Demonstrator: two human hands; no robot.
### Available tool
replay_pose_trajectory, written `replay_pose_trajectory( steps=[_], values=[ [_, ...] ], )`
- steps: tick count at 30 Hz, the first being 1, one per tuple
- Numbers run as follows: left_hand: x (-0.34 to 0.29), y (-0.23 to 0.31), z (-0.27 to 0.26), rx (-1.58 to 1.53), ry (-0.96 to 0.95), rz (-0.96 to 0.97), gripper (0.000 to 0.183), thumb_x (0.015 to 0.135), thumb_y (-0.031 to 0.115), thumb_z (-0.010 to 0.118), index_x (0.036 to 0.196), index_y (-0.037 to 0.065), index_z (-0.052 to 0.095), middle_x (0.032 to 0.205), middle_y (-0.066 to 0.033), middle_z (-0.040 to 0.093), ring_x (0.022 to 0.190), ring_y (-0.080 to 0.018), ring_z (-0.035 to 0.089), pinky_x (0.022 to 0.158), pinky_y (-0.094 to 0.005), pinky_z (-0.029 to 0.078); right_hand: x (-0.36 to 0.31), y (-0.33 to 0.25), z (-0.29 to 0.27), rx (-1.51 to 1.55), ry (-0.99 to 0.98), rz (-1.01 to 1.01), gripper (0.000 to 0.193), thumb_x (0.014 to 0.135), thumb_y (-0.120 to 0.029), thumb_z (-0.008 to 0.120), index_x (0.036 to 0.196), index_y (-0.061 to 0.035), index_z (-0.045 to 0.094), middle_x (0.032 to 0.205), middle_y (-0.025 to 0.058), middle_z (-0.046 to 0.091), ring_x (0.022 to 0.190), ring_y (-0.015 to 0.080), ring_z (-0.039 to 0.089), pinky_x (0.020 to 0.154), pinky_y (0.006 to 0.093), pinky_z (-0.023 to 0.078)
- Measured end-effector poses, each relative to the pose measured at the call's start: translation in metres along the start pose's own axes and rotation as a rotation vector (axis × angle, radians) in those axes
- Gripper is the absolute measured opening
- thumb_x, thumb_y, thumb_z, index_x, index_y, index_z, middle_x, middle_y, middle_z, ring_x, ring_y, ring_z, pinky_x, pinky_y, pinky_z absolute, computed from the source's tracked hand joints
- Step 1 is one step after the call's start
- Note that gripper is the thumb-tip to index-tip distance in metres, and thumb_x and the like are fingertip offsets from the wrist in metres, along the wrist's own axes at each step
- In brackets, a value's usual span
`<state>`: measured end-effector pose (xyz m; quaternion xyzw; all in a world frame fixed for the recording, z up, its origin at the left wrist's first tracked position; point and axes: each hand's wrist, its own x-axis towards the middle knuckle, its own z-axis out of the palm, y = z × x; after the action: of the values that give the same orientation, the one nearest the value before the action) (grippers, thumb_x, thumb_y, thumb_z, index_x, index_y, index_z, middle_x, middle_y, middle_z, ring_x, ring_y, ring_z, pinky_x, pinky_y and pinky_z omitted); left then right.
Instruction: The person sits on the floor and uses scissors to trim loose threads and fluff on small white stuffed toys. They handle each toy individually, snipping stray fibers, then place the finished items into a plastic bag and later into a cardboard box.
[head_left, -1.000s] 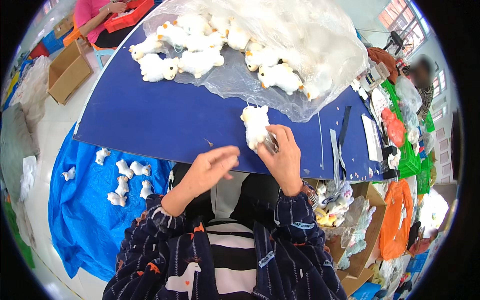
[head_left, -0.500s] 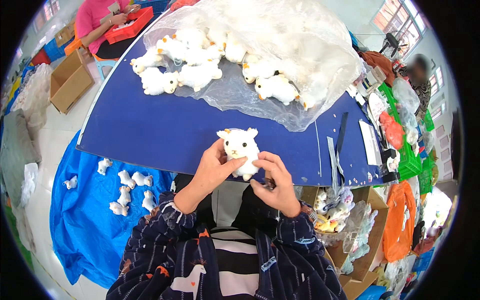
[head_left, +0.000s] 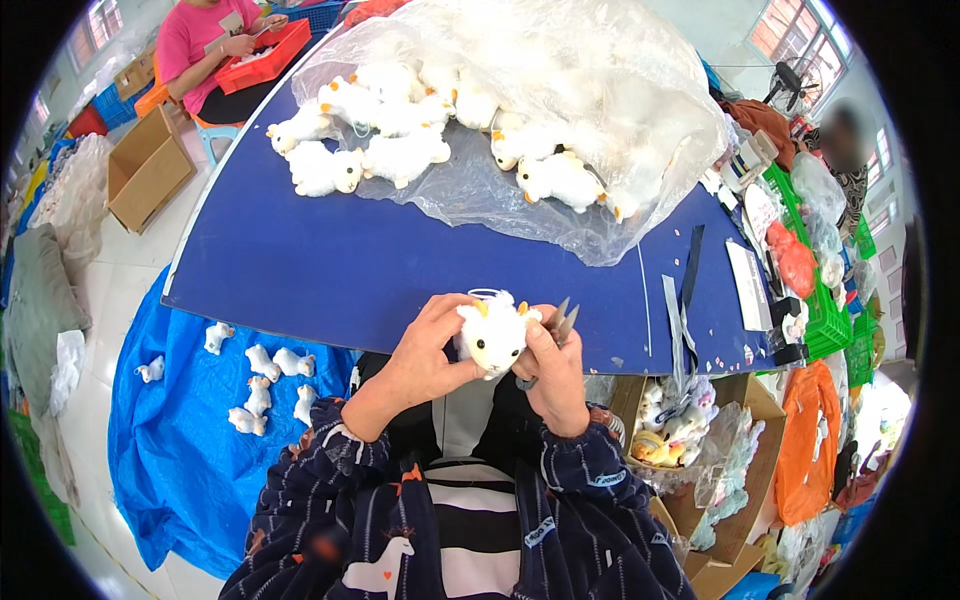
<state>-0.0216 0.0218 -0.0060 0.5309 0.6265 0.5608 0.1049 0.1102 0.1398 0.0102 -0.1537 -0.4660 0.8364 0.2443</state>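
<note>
A small white plush animal (head_left: 493, 340) with yellow-orange horns and black eyes is held between my two hands just over the table's near edge. Its head tips toward me, and a thin loop of string stands up behind it. My left hand (head_left: 418, 355) grips the toy's left side, fingers behind and thumb low in front. On the other side my right hand (head_left: 556, 370) pinches the head near the ear with its thumb. The same hand keeps a small pair of metal snips (head_left: 564, 318) in its grasp, blades pointing up beside the toy; the handles are mostly hidden.
More white plush animals (head_left: 405, 155) lie with a clear plastic bag (head_left: 600, 90) on the blue table (head_left: 330, 255). Several others rest on a blue tarp (head_left: 180, 440) at lower left. Dark strips (head_left: 688, 290) hang over the table's right edge. A box of toys (head_left: 755, 450) stands below.
The plush has tipped from upright and facing me to head-down, and it sits lower. My right hand has moved up against its head, and the snips' blades now show.
</note>
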Motion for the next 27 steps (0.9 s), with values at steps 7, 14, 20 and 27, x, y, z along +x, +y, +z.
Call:
replay_pose_trajectory(
  steps=[7,14,20,27],
  values=[
    [-0.014,-0.001,0.004,-0.73,0.201,-0.352,0.041,0.075,0.003,0.065,0.113,-0.001,0.05,0.108,-0.0097,0.058,0.099,-0.0188,0.056,0.085,-0.0297,0.045,0.008,-0.02,0.004,-0.536,-0.066,-0.114,0.031,0.086,-0.02,0.057,0.109,-0.0006,0.05,0.104,0.0054,0.056,0.058,0.0009,0.04,0.05,0.0153,0.033],
    [-0.017,-0.019,-0.005,-1.032,0.064,-0.296,0.058,0.085,0.014,0.055,0.134,0.003,0.027,0.133,-0.0147,0.038,0.123,-0.0259,0.04,0.101,-0.0409,0.035,0.003,0.011,0.001,-0.124,-0.026,0.191,0.038,0.083,-0.02,0.062,0.114,-0.0044,0.047,0.078,-0.0034,0.048,0.051,0.0035,0.038,0.044,0.0192,0.03],
    [-0.014,0.002,0.004,-0.923,0.323,-0.429,0.048,0.088,0.015,0.056,0.129,0.001,0.034,0.119,-0.0083,0.049,0.105,-0.0164,0.05,0.085,-0.0304,0.045,0.007,0.023,0.023,-1.047,0.103,-0.712,0.05,0.066,-0.006,0.076,0.109,-0.0056,0.051,0.103,0.0084,0.052,0.072,0.0121,0.053,0.053,0.0215,0.042],
    [-0.018,-0.013,0.003,-0.998,0.383,-0.408,0.054,0.081,0.003,0.062,0.126,0.002,0.033,0.116,-0.0096,0.049,0.108,-0.0185,0.05,0.09,-0.0323,0.044,0.0,0.02,0.028,-1.16,0.048,-0.694,0.035,0.066,-0.001,0.073,0.097,-0.0045,0.056,0.094,0.0097,0.054,0.066,0.0162,0.056,0.051,0.025,0.045]
  ],
)
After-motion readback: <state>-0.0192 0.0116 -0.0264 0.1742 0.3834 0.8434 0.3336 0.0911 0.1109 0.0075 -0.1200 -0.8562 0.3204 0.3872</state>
